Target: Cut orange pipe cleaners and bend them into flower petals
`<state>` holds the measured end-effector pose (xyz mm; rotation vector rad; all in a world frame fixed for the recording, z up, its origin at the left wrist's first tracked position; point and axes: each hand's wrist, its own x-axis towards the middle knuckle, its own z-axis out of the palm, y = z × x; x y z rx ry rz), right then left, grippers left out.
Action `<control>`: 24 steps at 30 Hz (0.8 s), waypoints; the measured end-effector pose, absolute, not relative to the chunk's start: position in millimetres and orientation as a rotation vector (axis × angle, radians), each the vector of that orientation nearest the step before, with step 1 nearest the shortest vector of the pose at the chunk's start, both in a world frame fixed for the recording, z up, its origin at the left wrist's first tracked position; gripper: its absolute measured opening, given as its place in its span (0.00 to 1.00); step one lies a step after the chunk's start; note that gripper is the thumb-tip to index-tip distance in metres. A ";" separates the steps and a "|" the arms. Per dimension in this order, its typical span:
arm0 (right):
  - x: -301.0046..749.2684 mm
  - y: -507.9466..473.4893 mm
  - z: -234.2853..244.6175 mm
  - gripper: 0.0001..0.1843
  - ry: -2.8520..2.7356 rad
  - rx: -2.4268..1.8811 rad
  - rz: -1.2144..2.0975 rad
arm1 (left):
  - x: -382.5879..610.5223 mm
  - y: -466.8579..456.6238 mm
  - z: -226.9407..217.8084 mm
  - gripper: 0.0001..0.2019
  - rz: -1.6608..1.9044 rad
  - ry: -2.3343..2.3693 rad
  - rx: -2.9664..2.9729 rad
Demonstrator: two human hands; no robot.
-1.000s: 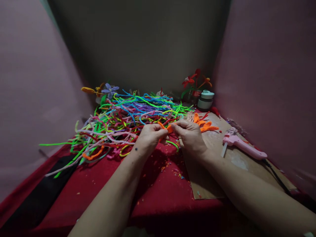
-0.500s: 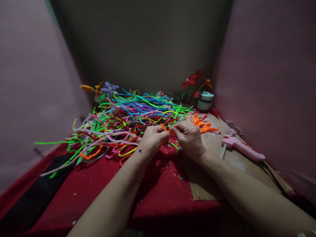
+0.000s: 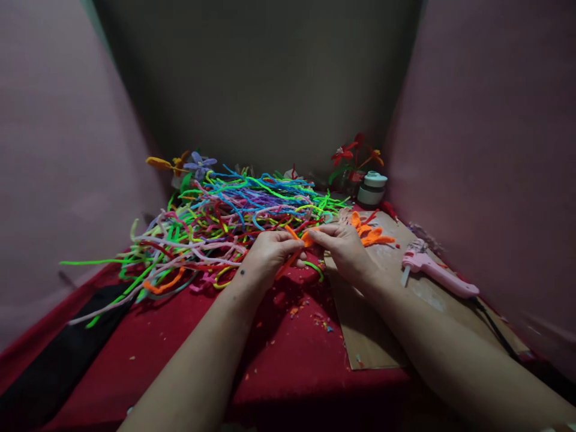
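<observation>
Spreading across the lower frame, a red cloth (image 3: 135, 342) carries a heap of fuzzy stems (image 3: 252, 201) left of centre and a brown board (image 3: 371, 345) at lower right. At centre, the left hand (image 3: 272, 252) and right hand (image 3: 345, 246) are pinched closed on a small orange stem (image 3: 308, 239).

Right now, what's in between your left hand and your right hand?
A bent orange fuzzy strip, pinched by the fingers of both the left hand and right hand. The head view shows it.
</observation>
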<state>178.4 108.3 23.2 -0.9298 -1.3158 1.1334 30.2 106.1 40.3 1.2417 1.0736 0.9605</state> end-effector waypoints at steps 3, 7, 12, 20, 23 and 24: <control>177.4 108.1 22.0 0.13 -1.243 -0.955 1.104 | 28.3 105.0 42.3 0.05 0.965 1.051 1.210; 176.0 108.8 21.6 0.11 -1.230 -0.923 1.177 | 28.2 106.2 42.0 0.08 0.988 1.071 1.179; 174.8 110.1 19.3 0.10 -1.239 -0.929 1.274 | 29.9 107.9 37.6 0.10 1.066 1.021 1.198; 174.8 107.3 23.6 0.03 -1.319 -0.865 1.332 | 29.5 104.5 42.2 0.09 1.089 1.039 1.362; 174.7 106.5 25.6 0.05 -1.328 -0.901 1.321 | 29.2 103.8 43.7 0.09 1.066 1.023 1.422; 174.9 106.7 25.4 0.05 -1.338 -0.904 1.318 | 29.2 103.9 43.5 0.09 1.060 1.011 1.435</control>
